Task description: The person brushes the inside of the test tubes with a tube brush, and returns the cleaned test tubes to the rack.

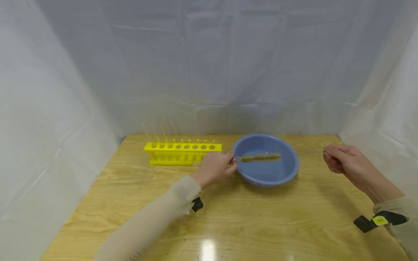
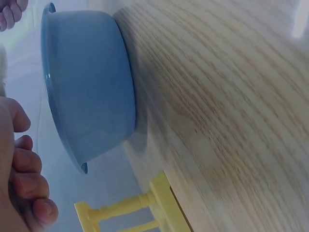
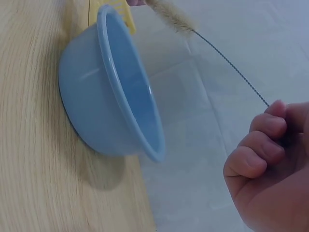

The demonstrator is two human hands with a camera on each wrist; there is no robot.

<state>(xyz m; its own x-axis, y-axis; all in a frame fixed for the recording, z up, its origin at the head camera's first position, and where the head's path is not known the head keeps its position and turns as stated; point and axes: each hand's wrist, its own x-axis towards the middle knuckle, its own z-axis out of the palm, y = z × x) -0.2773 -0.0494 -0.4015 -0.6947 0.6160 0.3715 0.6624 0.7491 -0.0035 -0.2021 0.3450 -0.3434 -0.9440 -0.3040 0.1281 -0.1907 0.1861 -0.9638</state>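
In my right hand point(image 1: 343, 157) I pinch the thin twisted-wire handle point(image 3: 231, 65) of a test tube brush point(image 1: 261, 157). Its tan bristles hang level over the blue basin point(image 1: 267, 175), pointing towards my left hand point(image 1: 215, 166). That hand, fingers curled, is at the basin's left rim and grips what looks like a clear test tube point(image 1: 197, 164), mostly hidden behind the hand. The bristles lie largely outside the tube; whether the tip is in its mouth I cannot tell. In the left wrist view, curled fingers point(image 2: 31, 186) show beside the basin.
A yellow test tube rack point(image 1: 183, 146) stands left of the basin, with several clear tubes point(image 1: 160, 128) in its left holes. All this is on a wooden table point(image 1: 254, 221). White sheeting point(image 1: 209, 65) hangs behind and at both sides.
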